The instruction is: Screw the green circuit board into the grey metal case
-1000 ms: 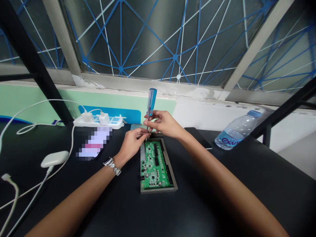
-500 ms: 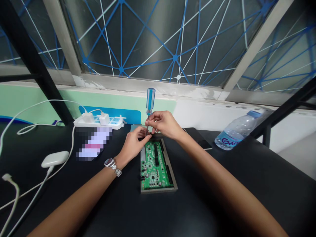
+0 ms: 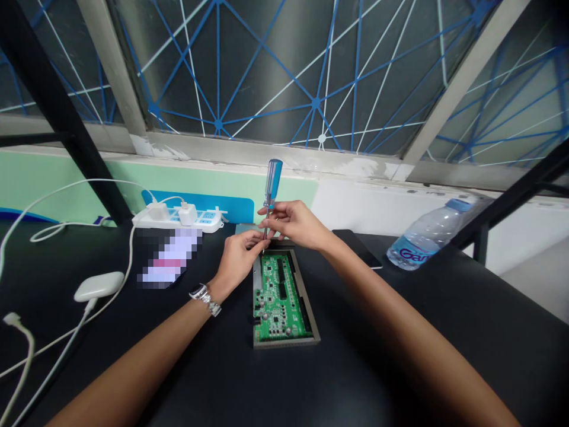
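A screwdriver with a clear and blue handle stands nearly upright over the far left corner of a green circuit board, its handle leaning slightly right. The board lies in a shallow grey metal frame on the black table. My right hand pinches the metal shaft just below the handle. Lower down, the thumb and fingers of my left hand are closed around the shaft near its tip. The tip reaches the frame's far left corner; whether a screw is under it, I cannot make out.
A white power strip with plugged-in chargers stands at the back left. White cables and a white charger case lie left, near a blurred-out phone-shaped object. Right of my hands are a dark phone and a tilted water bottle.
The screwdriver's handle has tipped a little to the right and turned, and its tip shows below my left fingers. My left hand has shifted slightly left; the board has stayed put.
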`<move>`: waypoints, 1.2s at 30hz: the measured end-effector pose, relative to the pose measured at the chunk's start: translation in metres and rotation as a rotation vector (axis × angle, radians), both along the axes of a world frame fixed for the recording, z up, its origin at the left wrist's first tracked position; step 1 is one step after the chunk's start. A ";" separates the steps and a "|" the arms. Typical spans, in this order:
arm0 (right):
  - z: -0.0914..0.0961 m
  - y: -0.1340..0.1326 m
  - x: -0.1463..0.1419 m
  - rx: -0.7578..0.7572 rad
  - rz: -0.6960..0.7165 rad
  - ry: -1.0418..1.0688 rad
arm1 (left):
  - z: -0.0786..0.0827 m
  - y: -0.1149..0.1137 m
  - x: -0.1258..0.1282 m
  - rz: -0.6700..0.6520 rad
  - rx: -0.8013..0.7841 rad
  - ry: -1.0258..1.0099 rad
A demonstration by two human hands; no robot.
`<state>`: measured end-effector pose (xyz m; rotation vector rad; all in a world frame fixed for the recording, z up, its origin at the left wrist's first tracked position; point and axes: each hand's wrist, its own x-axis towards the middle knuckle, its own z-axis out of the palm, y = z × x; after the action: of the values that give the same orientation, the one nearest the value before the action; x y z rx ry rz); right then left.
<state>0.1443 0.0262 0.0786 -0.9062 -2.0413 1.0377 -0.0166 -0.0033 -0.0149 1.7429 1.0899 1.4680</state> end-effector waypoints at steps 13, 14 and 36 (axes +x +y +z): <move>-0.005 -0.002 -0.006 0.204 -0.157 0.013 | 0.002 0.000 -0.001 -0.123 -0.042 0.040; -0.002 -0.002 -0.004 0.205 -0.140 0.024 | 0.002 0.000 -0.002 -0.123 -0.046 0.040; 0.001 -0.013 -0.011 0.458 -0.419 -0.029 | 0.008 -0.004 0.000 -0.113 -0.055 0.072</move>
<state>0.1333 0.0137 0.0797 -1.0368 -1.8829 0.3157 -0.0163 -0.0076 -0.0073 1.8005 1.0406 1.3047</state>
